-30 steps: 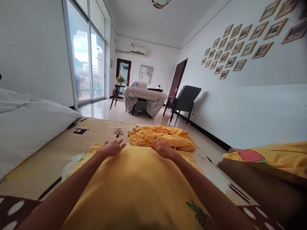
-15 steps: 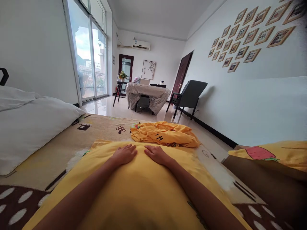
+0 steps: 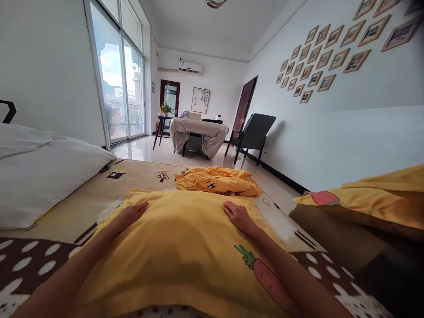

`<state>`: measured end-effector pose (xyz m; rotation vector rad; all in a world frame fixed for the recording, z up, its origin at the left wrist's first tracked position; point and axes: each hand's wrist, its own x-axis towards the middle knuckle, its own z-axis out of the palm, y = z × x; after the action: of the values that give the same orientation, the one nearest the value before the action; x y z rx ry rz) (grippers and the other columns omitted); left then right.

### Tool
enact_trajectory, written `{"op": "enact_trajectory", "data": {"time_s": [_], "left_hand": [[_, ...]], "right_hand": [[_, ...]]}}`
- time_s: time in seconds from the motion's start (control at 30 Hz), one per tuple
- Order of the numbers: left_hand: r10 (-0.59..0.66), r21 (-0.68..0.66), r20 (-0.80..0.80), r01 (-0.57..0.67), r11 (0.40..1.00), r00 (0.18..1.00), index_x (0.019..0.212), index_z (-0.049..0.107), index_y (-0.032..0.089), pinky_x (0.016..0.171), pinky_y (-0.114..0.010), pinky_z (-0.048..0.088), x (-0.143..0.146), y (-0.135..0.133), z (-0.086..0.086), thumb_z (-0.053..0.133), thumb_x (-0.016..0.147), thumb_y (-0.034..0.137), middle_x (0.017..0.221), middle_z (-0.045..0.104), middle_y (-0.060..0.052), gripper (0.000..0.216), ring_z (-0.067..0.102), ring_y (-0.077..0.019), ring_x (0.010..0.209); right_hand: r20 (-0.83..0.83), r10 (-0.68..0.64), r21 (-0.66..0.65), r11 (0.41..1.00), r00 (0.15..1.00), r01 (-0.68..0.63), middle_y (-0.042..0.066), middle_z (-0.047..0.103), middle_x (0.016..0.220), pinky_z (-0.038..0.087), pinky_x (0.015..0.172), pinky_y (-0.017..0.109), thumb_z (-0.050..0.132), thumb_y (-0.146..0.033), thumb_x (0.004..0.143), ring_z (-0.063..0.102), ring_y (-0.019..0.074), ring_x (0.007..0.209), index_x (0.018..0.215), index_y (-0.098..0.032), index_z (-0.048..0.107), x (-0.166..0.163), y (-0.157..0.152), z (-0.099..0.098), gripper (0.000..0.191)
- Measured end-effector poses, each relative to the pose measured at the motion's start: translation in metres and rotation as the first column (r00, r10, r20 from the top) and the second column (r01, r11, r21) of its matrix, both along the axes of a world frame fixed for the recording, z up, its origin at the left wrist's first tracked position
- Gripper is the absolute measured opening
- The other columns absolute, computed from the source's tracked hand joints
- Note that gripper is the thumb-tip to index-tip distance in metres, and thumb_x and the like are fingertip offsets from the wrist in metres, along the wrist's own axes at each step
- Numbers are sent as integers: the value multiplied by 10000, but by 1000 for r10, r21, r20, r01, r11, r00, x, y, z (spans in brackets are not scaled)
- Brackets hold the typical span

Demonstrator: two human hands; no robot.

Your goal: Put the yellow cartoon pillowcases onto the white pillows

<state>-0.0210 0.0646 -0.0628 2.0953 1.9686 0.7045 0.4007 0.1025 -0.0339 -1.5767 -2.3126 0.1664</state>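
A plump yellow pillow [image 3: 185, 234] with a printed carrot near its right front corner lies before me on the patterned bed cover [image 3: 139, 179]. My left hand [image 3: 134, 213] rests on the pillow's far left part, fingers stretched out and pointing inward. On the far right part lies my right hand [image 3: 239, 215], palm down with its fingers extended. Neither hand grips anything. Just beyond the pillow's far edge is a crumpled orange-yellow cloth [image 3: 218, 180] with dark lettering.
A white pillow or quilt [image 3: 49, 176] fills the bed's left side. To the right, another yellow cloth with a carrot print [image 3: 371, 203] drapes over a brown surface. Farther off stand a covered table [image 3: 198, 128], a dark chair [image 3: 253, 132] and a plant [image 3: 164, 108].
My hands have moved apart, from close together at the pillow's far middle out toward its two sides. More of the carrot print and the pillow's near edge now show.
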Motion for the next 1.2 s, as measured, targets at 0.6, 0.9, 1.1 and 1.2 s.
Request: {"op": "enact_trajectory", "data": {"time_s": [0.6, 0.9, 1.1, 1.2], "left_hand": [[-420, -59, -420, 438, 897, 805, 1489, 57, 348, 1153, -544, 50, 85, -99, 0, 727, 582, 591, 1574, 19, -39, 1154, 34, -324, 1445], [-156, -14, -316, 159, 987, 936, 1470, 60, 286, 1139, -401, 229, -34, -125, -67, 645, 614, 674, 1538, 176, -64, 1107, 200, -301, 1419], [-73, -49, -299, 61, 997, 952, 1401, 17, 458, 1124, -536, 185, -56, -151, -77, 592, 658, 688, 1515, 200, 36, 967, 239, -311, 1402], [-27, -19, -238, 23, 1000, 971, 1349, -31, 574, 1114, -522, 226, -75, -157, -86, 534, 691, 708, 1478, 214, 152, 878, 268, -280, 1392]], "right_hand": [[175, 295, -172, 949, 940, -265, 52, 4, 1576, 56, 1151, 522, 649, -622, 687, -13, 304, 1443, 1509, -278, 84, -22, -141, -11, 1055], [224, -28, -80, 996, 974, 47, 54, 141, 1563, 125, 1121, 549, 655, -607, 653, 112, 336, 1432, 1490, -302, 208, 80, -172, -56, 997], [126, -293, -47, 953, 948, 300, 70, 290, 1519, 265, 1087, 504, 613, -529, 654, 280, 317, 1388, 1443, -269, 363, 149, -185, -74, 867], [-86, -359, -113, 930, 929, 349, 71, 493, 1396, 325, 1076, 485, 536, -608, 666, 425, 320, 1305, 1299, -272, 552, 179, -187, -78, 718]]}}
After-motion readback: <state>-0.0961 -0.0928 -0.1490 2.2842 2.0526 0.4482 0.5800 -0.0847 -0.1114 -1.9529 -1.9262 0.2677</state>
